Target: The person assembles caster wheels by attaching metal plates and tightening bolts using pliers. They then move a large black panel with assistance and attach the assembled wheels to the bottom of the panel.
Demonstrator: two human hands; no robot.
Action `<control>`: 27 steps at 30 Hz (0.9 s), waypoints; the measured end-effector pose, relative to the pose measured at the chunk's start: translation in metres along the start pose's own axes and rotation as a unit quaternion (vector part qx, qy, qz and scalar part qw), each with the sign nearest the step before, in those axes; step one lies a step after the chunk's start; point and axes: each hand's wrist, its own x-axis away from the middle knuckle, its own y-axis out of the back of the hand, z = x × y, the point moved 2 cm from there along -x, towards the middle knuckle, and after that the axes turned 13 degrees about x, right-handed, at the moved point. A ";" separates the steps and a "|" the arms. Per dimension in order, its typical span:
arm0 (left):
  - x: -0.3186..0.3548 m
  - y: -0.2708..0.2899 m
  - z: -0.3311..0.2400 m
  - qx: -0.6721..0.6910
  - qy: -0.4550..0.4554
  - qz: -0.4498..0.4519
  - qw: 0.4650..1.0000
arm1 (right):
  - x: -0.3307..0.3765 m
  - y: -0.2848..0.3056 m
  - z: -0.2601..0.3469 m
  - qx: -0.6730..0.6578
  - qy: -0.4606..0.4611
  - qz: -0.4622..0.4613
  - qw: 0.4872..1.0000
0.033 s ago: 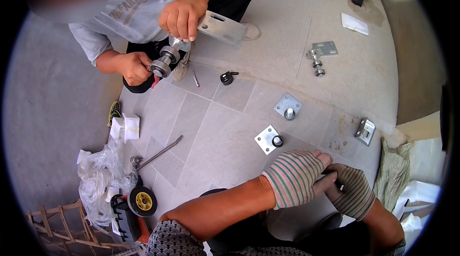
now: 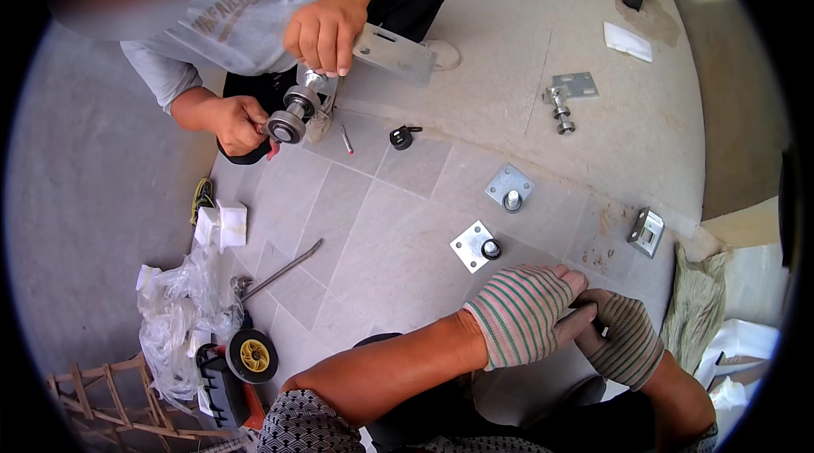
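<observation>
My left hand (image 2: 519, 317), in a green and pink striped glove, lies with its fingers together against my right hand (image 2: 625, 341), which wears a darker striped glove. The two hands meet low at the right, above my lap, and whatever is between them is hidden. Nearest on the tiled floor is a square metal plate with a black stud (image 2: 475, 245); a second plate with a stud (image 2: 510, 187) lies just beyond it.
Across from me a person's hands hold a metal roller assembly (image 2: 292, 116) and a long plate (image 2: 394, 51). A small black part (image 2: 400, 138), a metal rod (image 2: 281, 270), a roller bracket (image 2: 568, 95), a small bracket (image 2: 646, 231), plastic bags (image 2: 174, 317) and a yellow wheel (image 2: 253, 355) lie around.
</observation>
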 end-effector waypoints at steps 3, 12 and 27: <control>0.000 0.001 0.000 0.000 0.004 0.004 1.000 | 0.000 -0.001 -0.001 -0.008 0.001 0.001 1.000; -0.001 0.002 -0.002 0.007 0.014 0.018 1.000 | -0.002 0.003 0.004 -0.007 -0.012 0.020 1.000; -0.001 0.002 0.000 0.006 0.005 0.007 1.000 | -0.001 0.003 0.005 -0.017 -0.013 0.018 1.000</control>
